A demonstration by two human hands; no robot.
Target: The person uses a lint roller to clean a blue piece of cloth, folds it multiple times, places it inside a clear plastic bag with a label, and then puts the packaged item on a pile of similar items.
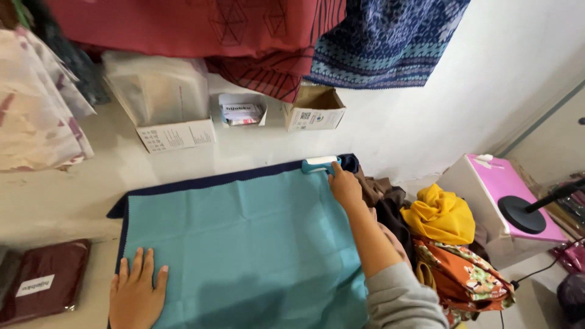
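A teal cloth (244, 244) lies spread flat over a dark blue cloth (183, 184) whose edge shows along the far and left sides. My left hand (137, 292) rests palm down, fingers apart, on the teal cloth's near left corner. My right hand (344, 186) reaches to the far right corner and grips the handle of a teal and white lint roller (320, 163) lying on the cloth's edge. A grey sleeve covers my right forearm.
Open cardboard boxes (314, 109) and a bagged stack (159, 91) stand at the back under hanging patterned fabrics (384, 42). A packed maroon garment (46, 280) lies at left. Yellow (440, 213) and floral cloths (466, 274) pile at right, beside a pink box (512, 195).
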